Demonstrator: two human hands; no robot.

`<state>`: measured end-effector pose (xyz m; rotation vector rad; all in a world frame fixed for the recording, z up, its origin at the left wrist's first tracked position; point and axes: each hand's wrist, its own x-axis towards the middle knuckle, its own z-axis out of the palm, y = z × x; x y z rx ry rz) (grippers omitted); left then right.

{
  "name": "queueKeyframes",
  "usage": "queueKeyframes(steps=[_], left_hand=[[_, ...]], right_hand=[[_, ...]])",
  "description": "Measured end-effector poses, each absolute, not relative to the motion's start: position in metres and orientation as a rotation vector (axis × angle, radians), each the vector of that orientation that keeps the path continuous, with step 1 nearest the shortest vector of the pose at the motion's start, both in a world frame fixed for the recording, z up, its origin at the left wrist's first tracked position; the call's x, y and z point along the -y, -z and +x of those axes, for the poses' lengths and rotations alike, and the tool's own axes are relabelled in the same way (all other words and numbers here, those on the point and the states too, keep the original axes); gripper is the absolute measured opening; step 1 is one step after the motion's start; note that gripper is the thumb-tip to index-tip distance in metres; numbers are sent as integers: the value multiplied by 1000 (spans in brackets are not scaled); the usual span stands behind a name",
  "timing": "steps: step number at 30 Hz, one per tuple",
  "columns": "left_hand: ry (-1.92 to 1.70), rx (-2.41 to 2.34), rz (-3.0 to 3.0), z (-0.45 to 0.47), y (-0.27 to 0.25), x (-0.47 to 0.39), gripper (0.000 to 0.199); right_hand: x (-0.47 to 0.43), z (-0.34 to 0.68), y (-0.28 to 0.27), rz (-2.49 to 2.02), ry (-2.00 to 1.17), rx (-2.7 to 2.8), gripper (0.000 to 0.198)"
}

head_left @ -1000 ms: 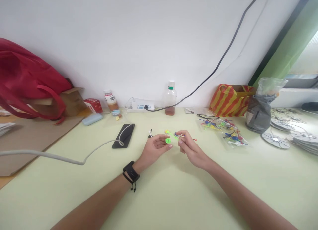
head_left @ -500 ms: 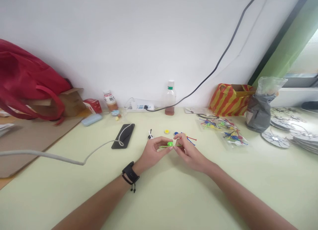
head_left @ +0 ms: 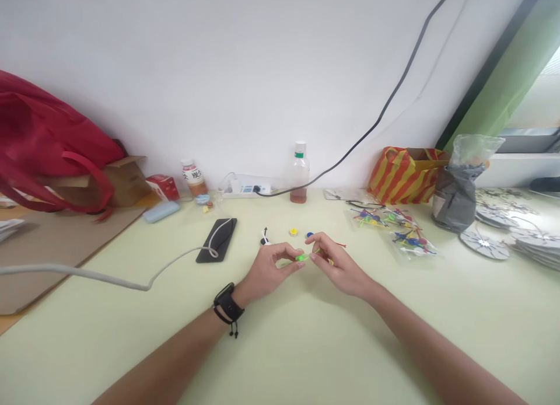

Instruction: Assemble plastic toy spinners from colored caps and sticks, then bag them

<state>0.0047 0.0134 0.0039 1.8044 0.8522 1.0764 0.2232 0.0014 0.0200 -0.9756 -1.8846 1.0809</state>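
My left hand [head_left: 272, 268] pinches a small green plastic piece [head_left: 300, 258] with a round knob and a thin strip, between thumb and fingertips. The strip runs toward my right hand [head_left: 340, 268], whose thumb and forefinger close on its end. Beyond the hands, a yellow round piece [head_left: 293, 232] lies on the table. A blue round piece [head_left: 310, 234] sits just behind my right fingers, which partly hide it. Close to my left hand is a black and white piece [head_left: 265, 238]. The tip of a red strip [head_left: 342, 244] shows past my right knuckles.
A black phone [head_left: 217, 240] with a pale cable lies left. Clear bags of coloured pieces [head_left: 412, 243], a striped bag [head_left: 406, 174], a grey bag [head_left: 455, 198] and round discs [head_left: 485, 245] are right. At the wall stand a bottle [head_left: 300, 174] and a power strip [head_left: 249, 186].
The green piece has tilted, its right end now higher. My right fingers have shifted slightly and changed their grip, covering more of the blue and red strips behind.
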Motion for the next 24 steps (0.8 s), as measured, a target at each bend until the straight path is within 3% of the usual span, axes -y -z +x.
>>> queueKeyframes(steps=[13,16,20,24], left_hand=[[-998,-735,1524,6,-13,-12,22],[-1005,-776,1453,4,-9,-18,33],[-1061,-813,1392,2,-7,-22,31],[-1091,-809,1349,2,-8,-23,32]], right_hand=[[-10,224,-10,-929,-1128,1736,29],[-11,225,-11,-968,-1005,1727,34],[-9,228,-11,-985,-747,1808,30],[-2,227,-11,-944,-659,1894,46]])
